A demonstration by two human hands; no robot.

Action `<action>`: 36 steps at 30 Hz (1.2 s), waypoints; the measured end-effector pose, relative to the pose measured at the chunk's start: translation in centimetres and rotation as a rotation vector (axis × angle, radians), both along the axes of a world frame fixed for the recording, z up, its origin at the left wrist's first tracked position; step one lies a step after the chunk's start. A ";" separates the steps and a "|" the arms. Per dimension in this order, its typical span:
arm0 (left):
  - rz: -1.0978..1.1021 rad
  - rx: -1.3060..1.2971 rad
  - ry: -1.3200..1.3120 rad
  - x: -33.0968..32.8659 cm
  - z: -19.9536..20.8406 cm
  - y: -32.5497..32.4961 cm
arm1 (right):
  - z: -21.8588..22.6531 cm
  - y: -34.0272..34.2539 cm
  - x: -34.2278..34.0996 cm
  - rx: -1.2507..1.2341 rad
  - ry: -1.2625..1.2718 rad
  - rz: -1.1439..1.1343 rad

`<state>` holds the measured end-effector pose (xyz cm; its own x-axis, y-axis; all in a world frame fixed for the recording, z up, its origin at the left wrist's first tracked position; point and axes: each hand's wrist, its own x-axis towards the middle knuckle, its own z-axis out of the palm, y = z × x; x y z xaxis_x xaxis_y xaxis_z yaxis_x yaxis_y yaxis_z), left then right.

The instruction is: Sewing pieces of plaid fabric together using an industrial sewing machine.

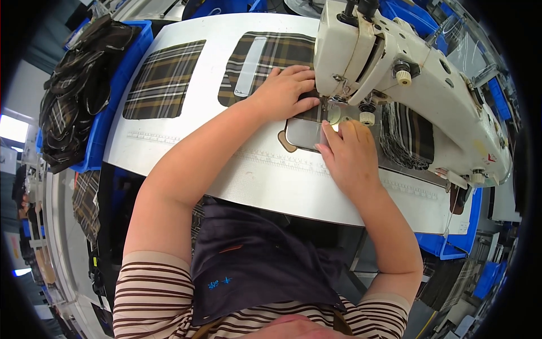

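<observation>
My left hand (284,94) lies flat, fingers spread, on a brown, black and white plaid fabric piece (288,45) beside the needle area of a white sewing machine (395,70). A narrow white strip (250,68) rests on that piece. The fabric's near right corner reaches the presser foot, partly covered by the hand. My right hand (351,155) is just to the right, over the metal needle plate (302,134). Its index fingertip is close to the fabric's edge, the thumb apart from it and the other fingers bent; nothing shows in its grasp.
Another plaid piece (165,79) lies at the table's left. Stacked plaid pieces (407,135) sit under the machine arm. A blue bin (121,93) heaped with dark plaid parts (82,90) stands at the left edge. Printed rulers (276,160) run along the white tabletop (248,183).
</observation>
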<state>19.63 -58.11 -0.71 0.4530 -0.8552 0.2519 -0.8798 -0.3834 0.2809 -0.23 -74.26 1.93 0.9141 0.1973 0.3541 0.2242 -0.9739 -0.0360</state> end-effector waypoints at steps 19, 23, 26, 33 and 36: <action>0.108 0.036 0.013 1.4 -0.1 -1.0 | -0.6 0.0 -0.3 0.073 -0.057 0.001; 0.113 0.020 -0.010 1.3 -0.2 -0.8 | -0.7 0.1 -0.4 0.066 -0.070 0.002; 0.103 0.025 -0.006 1.2 -0.1 -1.0 | -0.7 0.0 -0.5 0.070 -0.088 0.005; 0.153 0.007 -0.034 1.2 -0.4 -1.3 | -0.3 0.2 -1.5 0.069 -0.096 0.028; 0.184 -0.016 -0.036 1.2 -0.6 -1.6 | 0.5 1.0 -2.6 0.139 -0.034 0.063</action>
